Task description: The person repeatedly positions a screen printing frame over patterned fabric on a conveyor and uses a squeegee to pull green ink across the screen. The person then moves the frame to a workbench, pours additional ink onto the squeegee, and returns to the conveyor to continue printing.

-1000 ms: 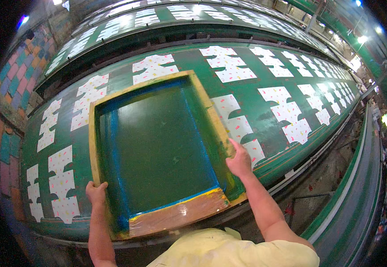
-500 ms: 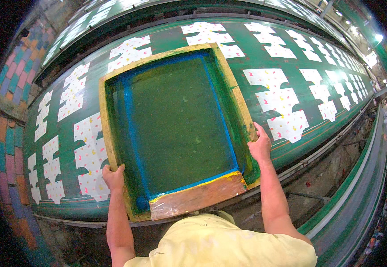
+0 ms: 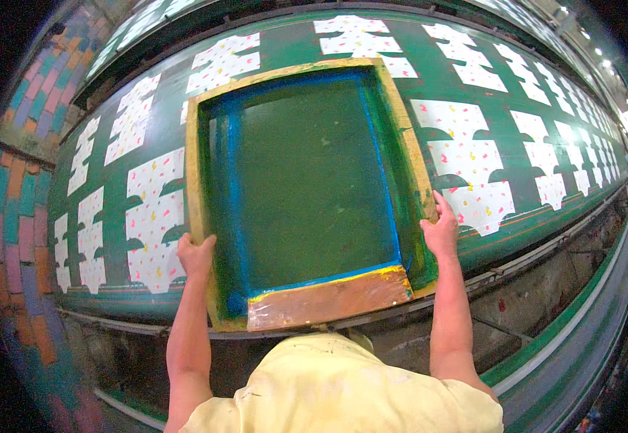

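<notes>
A large wooden-framed printing screen (image 3: pixel 306 173) with dark green mesh and blue tape along its inner edges lies over the green table. My left hand (image 3: pixel 197 254) is closed round the frame's left side, thumb on top. On the opposite side my right hand (image 3: pixel 441 229) grips the frame, its thumb against the wood and its fingers at the outer edge. A brown strip (image 3: pixel 332 297) covers the mesh at the near end, with a yellow streak along it. White fabric pieces (image 3: pixel 156 224) printed with small coloured motifs lie flat around the frame; any beneath it are hidden.
The long green table (image 3: pixel 379 36) runs off to the far right with rows of cut fabric pieces (image 3: pixel 465 159). A metal rail (image 3: pixel 545 238) follows its near edge. Another table (image 3: pixel 559 361) stands at lower right, and paving (image 3: pixel 29 238) lies at the left.
In the view, the screen and both hands sit slightly higher and further right. The table and fabric have shifted too, as the view has turned. Both hands keep their hold.
</notes>
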Tool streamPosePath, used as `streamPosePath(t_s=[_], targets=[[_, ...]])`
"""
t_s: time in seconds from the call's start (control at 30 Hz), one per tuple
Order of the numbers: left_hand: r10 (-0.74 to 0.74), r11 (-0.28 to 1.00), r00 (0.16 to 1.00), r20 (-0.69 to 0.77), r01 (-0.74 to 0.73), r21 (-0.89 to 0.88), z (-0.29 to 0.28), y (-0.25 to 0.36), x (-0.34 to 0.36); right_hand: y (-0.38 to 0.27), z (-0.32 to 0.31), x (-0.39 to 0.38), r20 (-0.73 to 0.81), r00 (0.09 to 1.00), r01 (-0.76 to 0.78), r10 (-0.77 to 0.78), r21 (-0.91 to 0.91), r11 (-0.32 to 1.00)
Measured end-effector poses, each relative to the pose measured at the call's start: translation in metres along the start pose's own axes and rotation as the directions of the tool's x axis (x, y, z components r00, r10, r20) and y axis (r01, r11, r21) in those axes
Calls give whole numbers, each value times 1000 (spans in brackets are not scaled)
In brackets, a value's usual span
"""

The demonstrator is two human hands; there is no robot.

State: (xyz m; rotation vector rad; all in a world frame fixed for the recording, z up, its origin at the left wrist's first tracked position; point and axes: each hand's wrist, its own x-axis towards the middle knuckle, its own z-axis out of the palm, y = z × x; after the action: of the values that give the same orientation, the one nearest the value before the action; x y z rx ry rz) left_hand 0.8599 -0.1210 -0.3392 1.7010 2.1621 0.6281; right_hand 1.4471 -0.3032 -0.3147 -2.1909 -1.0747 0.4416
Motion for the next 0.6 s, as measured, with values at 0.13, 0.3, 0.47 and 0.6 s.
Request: streamPosePath(t_s=[0.13, 0.3, 0.47, 0.6], targets=[[20, 998, 1000, 0, -20, 63, 3, 1, -1, -29, -4, -25, 40, 977, 211, -211, -378, 902], [-31, 1000, 999, 43, 31, 2, 4, 5, -3, -94, -4, -126, 504, 629, 666, -591, 43, 745], [77, 996, 996, 40, -75, -50, 0, 5, -7, -128, 25, -178, 608, 499, 780, -618, -4, 626], [35, 991, 995, 97, -22, -135, -4, 3, -9, -151, 44, -182, 558, 490, 844, -669, -112, 525]])
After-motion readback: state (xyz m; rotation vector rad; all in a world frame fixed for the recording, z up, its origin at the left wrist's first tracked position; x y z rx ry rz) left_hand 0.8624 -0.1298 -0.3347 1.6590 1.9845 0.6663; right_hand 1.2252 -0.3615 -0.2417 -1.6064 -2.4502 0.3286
